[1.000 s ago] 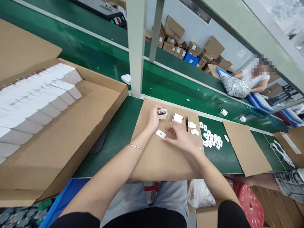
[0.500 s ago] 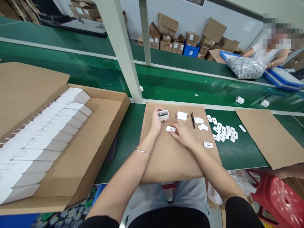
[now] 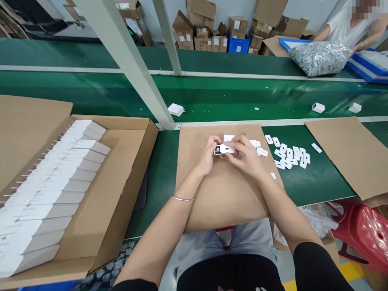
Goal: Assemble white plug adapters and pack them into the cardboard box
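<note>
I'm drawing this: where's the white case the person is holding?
In the head view, the white case is just right of centre over the cardboard sheet, in the left hand, with the right hand holding a slotted cover at its opening.

Light bright, whitish, fairly even, apparently from overhead. Shadows soft: faint dark edges under the forearms [image 3: 166, 226] on the cardboard [image 3: 218, 202]; outer right side of the carton [image 3: 97, 182] darker. Chargers [image 3: 60, 186] in it near washed out on top. Pale glare streaks on the green belt [image 3: 218, 93]; sharp glints on the bag [image 3: 321, 58], stool [image 3: 371, 232] and bracelet [image 3: 183, 198]. Wide-angle stretch strong at the edges; post [image 3: 127, 60] leans. Boxes [image 3: 203, 34] behind slightly soft. Co-worker's [image 3: 348, 28] head pixelated. Case [image 3: 217, 150] in the left hand [image 3: 208, 155] small, its interior too dark to read.
</note>
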A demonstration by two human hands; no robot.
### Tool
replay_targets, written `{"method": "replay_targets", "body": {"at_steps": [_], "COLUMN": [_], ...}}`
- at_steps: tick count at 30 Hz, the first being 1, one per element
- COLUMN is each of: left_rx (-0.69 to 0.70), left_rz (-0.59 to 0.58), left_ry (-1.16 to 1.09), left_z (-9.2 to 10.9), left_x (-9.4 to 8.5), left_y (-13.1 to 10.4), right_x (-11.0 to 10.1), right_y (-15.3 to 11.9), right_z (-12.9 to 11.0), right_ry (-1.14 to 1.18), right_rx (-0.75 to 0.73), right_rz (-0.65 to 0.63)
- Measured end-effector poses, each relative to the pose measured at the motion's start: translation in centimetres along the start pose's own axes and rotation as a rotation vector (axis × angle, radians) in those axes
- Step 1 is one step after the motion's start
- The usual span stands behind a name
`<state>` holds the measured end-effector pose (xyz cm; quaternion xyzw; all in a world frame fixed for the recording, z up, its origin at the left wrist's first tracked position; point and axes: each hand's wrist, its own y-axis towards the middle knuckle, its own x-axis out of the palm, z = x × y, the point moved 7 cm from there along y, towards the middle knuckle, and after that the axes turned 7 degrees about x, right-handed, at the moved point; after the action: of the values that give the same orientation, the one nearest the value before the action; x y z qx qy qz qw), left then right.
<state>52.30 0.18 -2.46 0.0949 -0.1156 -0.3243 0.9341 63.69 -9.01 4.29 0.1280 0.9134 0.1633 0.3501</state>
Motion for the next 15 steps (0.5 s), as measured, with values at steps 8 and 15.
{"method": "replay_targets", "body": {"at_steps": [8,15], "left_rx": [0.054,0.163], "left_rz": [-0.096,-0.074], "left_ry": [0.262,0.102], "left_z": [0.6,1.3], "left_x": [0.4,0.8], "left_y": [-0.7,-0.7], "right_x": [0.8,2.3], "right_y": [-0.2,-0.3], "right_z": [-1.0,2.4], "right_ry": [0.009,0.460], "right_rx": [-0.102,0.373], "right_rz": [-0.012,0.003]}}
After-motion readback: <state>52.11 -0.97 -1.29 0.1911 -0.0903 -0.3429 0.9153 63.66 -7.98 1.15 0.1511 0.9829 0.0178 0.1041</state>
